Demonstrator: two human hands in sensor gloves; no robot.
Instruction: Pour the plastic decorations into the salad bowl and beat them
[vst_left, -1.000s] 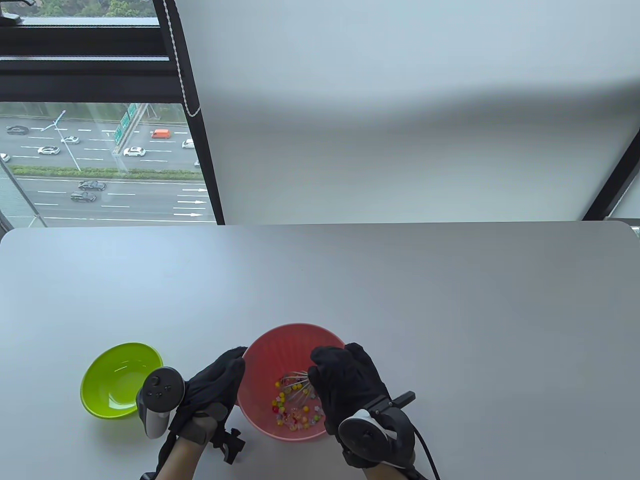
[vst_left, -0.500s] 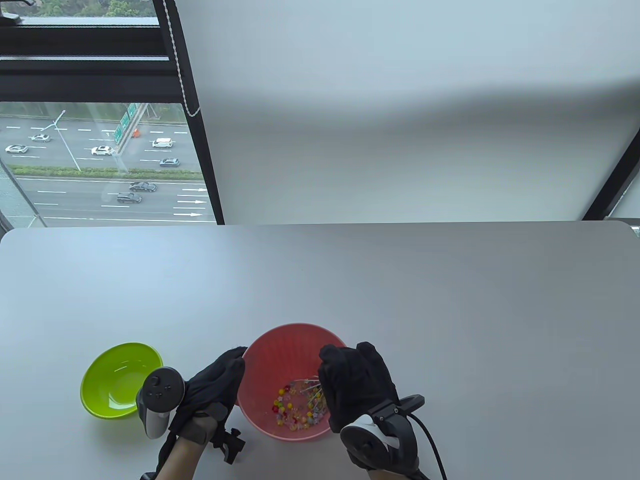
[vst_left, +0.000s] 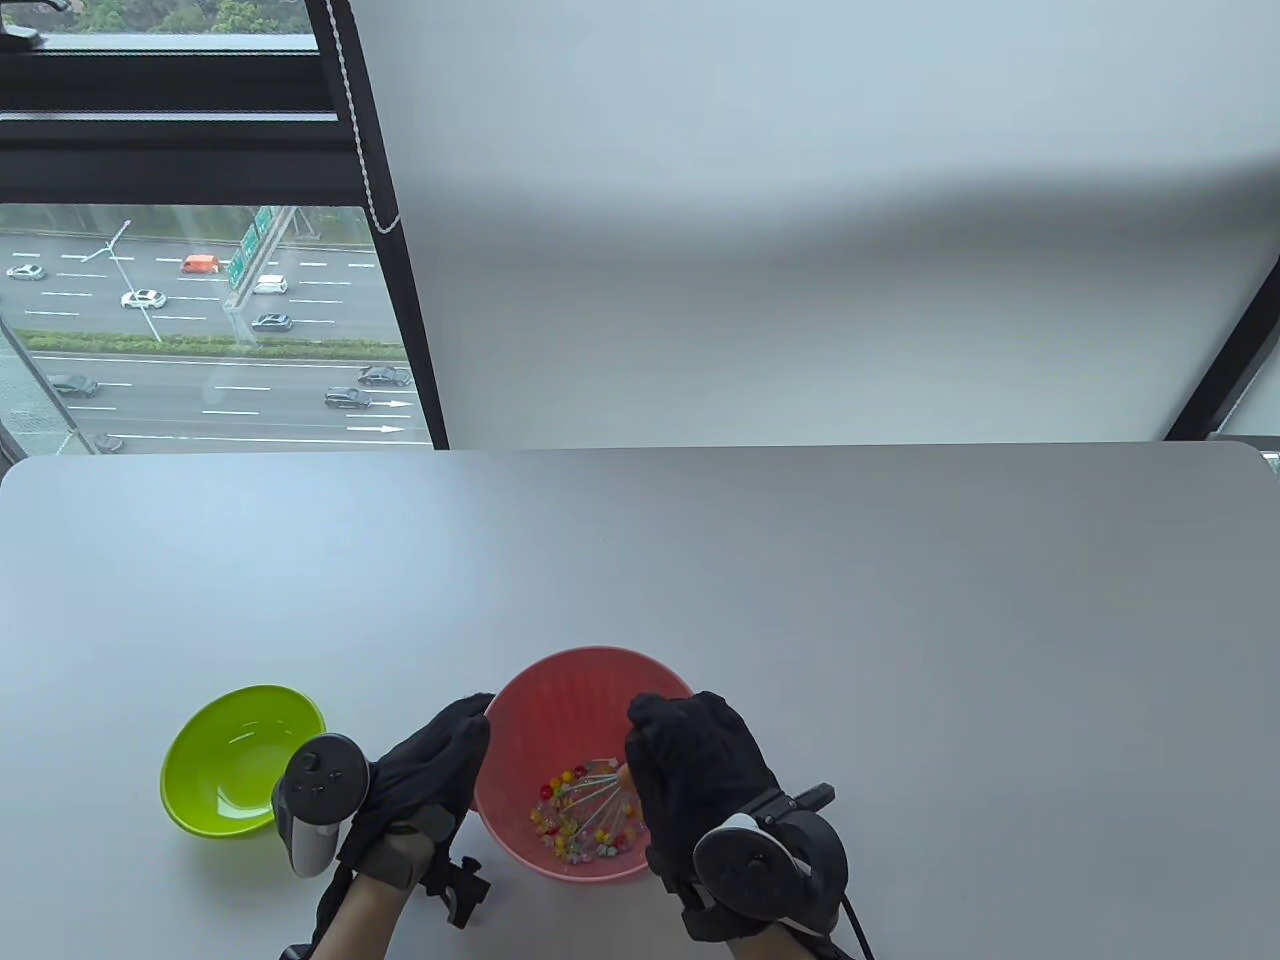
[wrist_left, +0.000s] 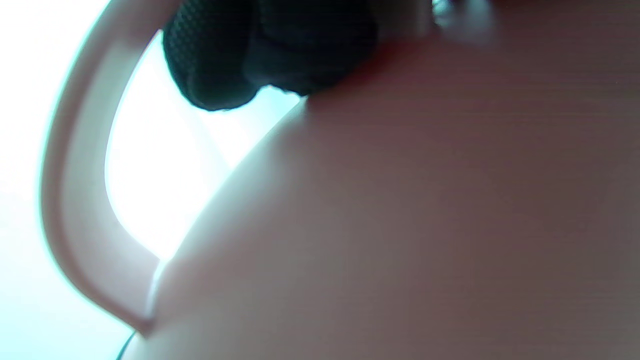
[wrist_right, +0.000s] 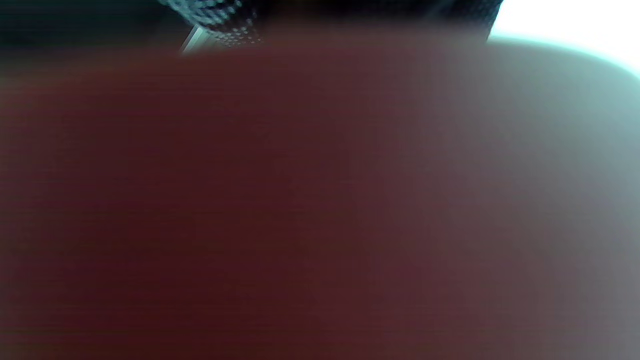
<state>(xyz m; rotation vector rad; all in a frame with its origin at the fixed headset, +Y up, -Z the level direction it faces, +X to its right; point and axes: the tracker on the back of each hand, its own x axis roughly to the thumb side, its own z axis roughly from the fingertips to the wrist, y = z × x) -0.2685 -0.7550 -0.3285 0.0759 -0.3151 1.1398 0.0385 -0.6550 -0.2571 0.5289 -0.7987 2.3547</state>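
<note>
A pink salad bowl (vst_left: 560, 665) stands near the table's front edge with small coloured plastic decorations (vst_left: 570, 838) in its bottom. My right hand (vst_left: 690, 770) is over the bowl's right side and grips a wire whisk (vst_left: 592, 795) whose head sits among the decorations. My left hand (vst_left: 440, 760) holds the bowl's left outer wall, fingertips at the rim. In the left wrist view the gloved fingers (wrist_left: 265, 50) curl against the bowl's wall (wrist_left: 425, 225). The right wrist view is filled by the blurred bowl wall (wrist_right: 300, 200).
A green bowl (vst_left: 240, 760) sits left of my left hand, with nothing visible inside. The grey table (vst_left: 800, 560) stretches back to a window and a white blind.
The right hand swung right and then back left with the whisk, so the whisk head now lies lower in the bowl. The decorations have shifted. The left hand and the bowl stay put.
</note>
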